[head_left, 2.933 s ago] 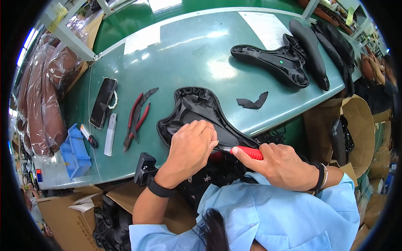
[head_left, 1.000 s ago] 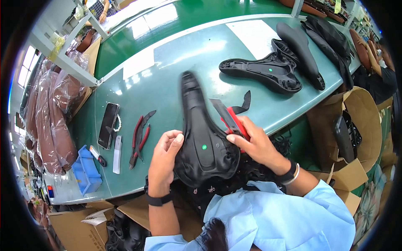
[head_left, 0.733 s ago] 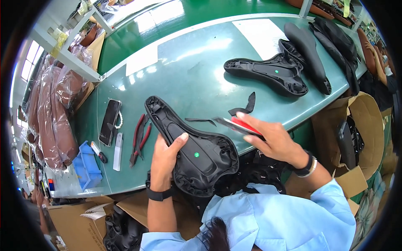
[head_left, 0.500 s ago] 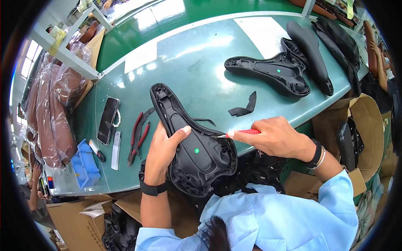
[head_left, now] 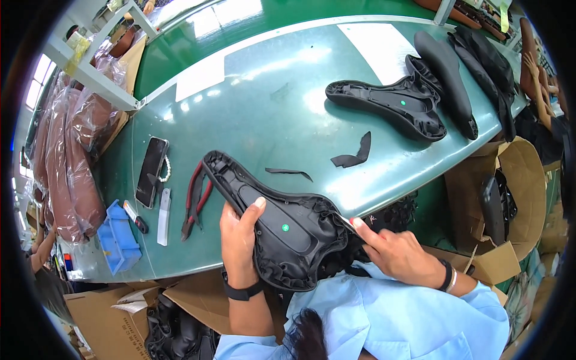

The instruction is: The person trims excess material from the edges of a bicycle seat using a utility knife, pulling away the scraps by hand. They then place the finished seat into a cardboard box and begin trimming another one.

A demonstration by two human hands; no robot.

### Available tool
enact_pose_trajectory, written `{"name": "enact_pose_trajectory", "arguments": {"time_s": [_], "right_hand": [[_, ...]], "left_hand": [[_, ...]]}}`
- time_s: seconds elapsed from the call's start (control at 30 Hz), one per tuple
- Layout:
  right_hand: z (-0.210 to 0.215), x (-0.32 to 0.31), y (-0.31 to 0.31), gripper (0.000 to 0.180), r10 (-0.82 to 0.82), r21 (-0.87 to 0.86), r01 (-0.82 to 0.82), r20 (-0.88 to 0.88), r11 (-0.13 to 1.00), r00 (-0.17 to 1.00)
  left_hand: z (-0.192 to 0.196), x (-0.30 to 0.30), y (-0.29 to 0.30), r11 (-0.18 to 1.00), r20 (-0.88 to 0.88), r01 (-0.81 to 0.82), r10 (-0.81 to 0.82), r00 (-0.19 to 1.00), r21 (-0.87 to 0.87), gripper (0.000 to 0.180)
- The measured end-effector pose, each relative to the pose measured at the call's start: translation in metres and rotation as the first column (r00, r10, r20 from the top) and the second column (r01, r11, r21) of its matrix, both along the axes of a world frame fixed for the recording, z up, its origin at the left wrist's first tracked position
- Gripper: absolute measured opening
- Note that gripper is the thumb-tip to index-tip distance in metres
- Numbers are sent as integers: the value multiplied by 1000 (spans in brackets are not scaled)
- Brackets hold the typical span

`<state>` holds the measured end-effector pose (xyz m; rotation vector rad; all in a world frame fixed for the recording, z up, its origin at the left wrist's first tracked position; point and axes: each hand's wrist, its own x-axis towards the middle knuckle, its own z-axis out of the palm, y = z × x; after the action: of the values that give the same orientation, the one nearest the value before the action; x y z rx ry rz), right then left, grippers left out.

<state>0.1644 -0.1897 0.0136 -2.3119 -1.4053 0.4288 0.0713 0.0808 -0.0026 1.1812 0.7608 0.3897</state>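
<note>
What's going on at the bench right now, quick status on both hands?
Left hand grips the upturned black saddle. Right hand holds a thin tool at the saddle's rim. Red-handled pliers and black scraps lie clear on the green table.

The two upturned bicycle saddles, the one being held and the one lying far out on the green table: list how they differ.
The held saddle is gripped at its side by the left hand, with the right hand at its rear edge; the far saddle lies untouched. The held saddle overhangs the table's near edge, nose pointing away to the left; the far saddle rests fully on the table. Both are black, underside up, each with a small green dot.
</note>
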Motion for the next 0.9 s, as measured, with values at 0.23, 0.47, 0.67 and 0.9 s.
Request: {"name": "enact_pose_trajectory", "arguments": {"time_s": [0.23, 0.47, 0.67, 0.9], "right_hand": [[7, 14, 8, 69, -82, 439, 124, -114, 890, 990], [-5, 32, 92, 69, -16, 548, 68, -98, 834, 995], [-18, 62, 93, 56, -43, 266, 564, -879, 782, 475], [3, 65, 98, 52, 38, 430, 207, -494, 879, 868]], "left_hand": [[14, -17, -31, 984, 96, -144, 134, 986, 103, 48], [4, -24, -44, 957, 88, -224, 211, 974, 186, 44], [-28, -18, -56, 873, 128, -406, 386, 914, 269, 65], [17, 28, -63, 170, -393, 401, -78, 916, 900, 18]]}}
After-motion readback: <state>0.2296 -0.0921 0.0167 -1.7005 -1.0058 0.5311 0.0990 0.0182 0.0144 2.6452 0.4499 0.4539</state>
